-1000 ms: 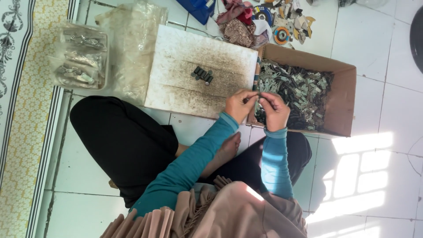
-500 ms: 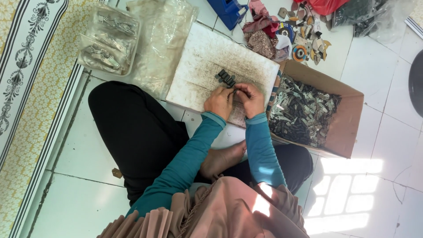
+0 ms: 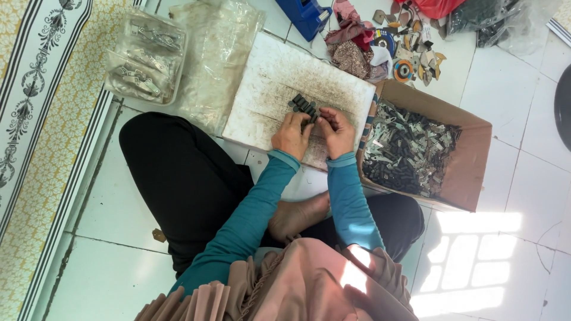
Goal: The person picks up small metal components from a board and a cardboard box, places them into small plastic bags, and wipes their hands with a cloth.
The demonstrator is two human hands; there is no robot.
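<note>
On the white board (image 3: pixel 267 89), both the left hand (image 3: pixel 291 135) and right hand (image 3: pixel 336 132) pinch small dark metal pieces (image 3: pixel 304 107) in their fingers, beside the cardboard box (image 3: pixel 470 172).

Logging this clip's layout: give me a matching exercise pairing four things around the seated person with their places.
Things:
1. cardboard box
2. white board
3. clear plastic bags of parts
4. blue plastic item

Places:
A. under both hands, on the floor tiles
B. top edge of view, past the board
C. right of the board, full of small metal parts
D. upper left, near the patterned mat

Pairs: 1-C, 2-A, 3-D, 4-B. The left hand and right hand meet beside a row of small dark pieces.
</note>
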